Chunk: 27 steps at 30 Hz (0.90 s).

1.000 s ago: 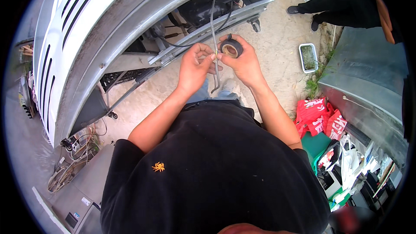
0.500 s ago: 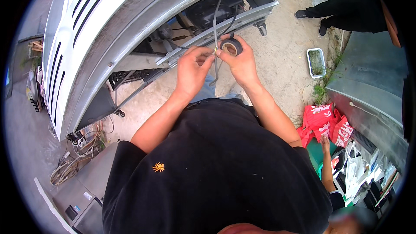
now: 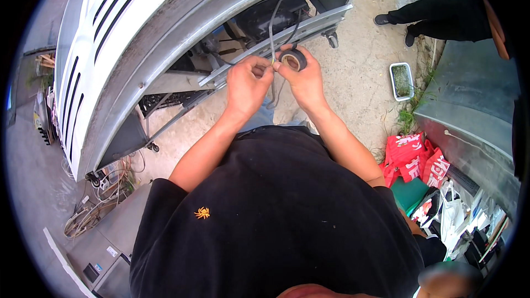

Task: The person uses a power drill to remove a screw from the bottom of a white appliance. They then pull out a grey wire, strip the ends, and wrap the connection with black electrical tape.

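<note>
Grey cable (image 3: 271, 33) between left hand (image 3: 247, 87) and right hand (image 3: 303, 80), both hands pinching it, black tape roll (image 3: 297, 53) in the right

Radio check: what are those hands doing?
Left hand pinching grey cable. Right hand holding black tape roll, close beside cable. Metal rail just beyond, not blocking.
</note>
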Motion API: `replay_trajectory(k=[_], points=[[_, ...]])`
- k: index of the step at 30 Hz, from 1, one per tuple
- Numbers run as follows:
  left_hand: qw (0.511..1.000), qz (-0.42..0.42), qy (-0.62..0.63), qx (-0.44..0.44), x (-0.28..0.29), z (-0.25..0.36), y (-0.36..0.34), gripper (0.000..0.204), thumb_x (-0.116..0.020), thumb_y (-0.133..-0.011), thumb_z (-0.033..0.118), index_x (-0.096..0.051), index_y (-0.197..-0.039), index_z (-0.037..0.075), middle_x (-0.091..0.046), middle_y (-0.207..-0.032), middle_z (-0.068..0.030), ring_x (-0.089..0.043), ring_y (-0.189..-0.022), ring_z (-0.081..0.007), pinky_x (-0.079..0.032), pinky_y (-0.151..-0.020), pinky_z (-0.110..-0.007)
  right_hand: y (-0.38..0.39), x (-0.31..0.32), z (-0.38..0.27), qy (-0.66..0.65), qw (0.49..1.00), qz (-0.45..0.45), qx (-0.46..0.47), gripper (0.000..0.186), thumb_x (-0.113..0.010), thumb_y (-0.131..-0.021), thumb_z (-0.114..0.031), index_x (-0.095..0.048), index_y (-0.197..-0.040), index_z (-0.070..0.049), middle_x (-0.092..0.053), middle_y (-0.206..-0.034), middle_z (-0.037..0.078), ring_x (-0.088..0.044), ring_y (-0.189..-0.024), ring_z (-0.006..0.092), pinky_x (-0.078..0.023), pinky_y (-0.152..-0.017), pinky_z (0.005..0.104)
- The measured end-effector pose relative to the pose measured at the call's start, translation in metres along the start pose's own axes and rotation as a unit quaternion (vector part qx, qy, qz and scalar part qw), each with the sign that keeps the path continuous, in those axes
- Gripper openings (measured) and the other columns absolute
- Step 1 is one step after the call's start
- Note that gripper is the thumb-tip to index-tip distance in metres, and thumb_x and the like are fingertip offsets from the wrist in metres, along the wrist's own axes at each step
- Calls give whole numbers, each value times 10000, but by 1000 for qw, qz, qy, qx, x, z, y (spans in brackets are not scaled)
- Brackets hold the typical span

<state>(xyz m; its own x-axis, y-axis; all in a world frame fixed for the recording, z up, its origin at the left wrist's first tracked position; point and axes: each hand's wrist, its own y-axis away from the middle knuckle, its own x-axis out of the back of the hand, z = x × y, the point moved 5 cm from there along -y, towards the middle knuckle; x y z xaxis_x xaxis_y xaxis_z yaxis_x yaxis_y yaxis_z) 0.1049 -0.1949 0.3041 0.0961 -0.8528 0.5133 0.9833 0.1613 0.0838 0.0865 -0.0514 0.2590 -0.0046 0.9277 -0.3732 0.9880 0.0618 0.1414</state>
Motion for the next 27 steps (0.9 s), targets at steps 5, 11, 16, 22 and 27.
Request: replay_trajectory(k=[5, 11, 16, 22, 27], points=[[997, -29, 68, 38, -6, -17, -4, 97, -696, -834, 65, -692, -884, -18, -672, -721, -30, -597, -629, -78, -477, -604, -255, -2, -2, 1, 91, 996, -16, 14, 361, -712, -792, 8, -619, -1140, 43, -711, -1026, 85, -663, -946, 125, -526, -848, 276], [955, -95, 255, 118, -18, -42, -5, 93, -616, -893, 33, -664, -953, -19, -647, -836, -13, -546, -700, -70, -436, -654, -230, -6, 3, 13, 149, 988, 8, 28, 375, -710, -780, -3, -618, -1140, 53, -715, -1003, 83, -662, -910, 126, -529, -821, 275], [931, -137, 315, 125, -21, -46, -12, 106, -609, -902, 58, -659, -948, -23, -633, -796, -16, -569, -698, -74, -463, -634, -243, -12, 8, 14, 107, 994, -18, 4, 369, -706, -787, 9, -619, -1143, 50, -702, -979, 81, -663, -885, 133, -548, -792, 281], [973, -125, 184, 60, -15, -48, -20, 123, -634, -864, 56, -652, -941, -38, -651, -762, -25, -594, -691, -87, -487, -647, -249, -17, 9, 20, 17, 993, -66, -96, 325, -685, -811, 47, -611, -1128, 42, -667, -915, 64, -662, -855, 140, -595, -757, 305], [993, -74, 89, 5, -12, -38, -15, 102, -648, -868, 39, -649, -944, -29, -658, -796, -17, -581, -684, -67, -485, -647, -244, -14, 4, 29, -39, 995, 3, -97, 314, -687, -794, 43, -606, -1097, 48, -665, -906, 72, -669, -800, 150, -607, -688, 321]])
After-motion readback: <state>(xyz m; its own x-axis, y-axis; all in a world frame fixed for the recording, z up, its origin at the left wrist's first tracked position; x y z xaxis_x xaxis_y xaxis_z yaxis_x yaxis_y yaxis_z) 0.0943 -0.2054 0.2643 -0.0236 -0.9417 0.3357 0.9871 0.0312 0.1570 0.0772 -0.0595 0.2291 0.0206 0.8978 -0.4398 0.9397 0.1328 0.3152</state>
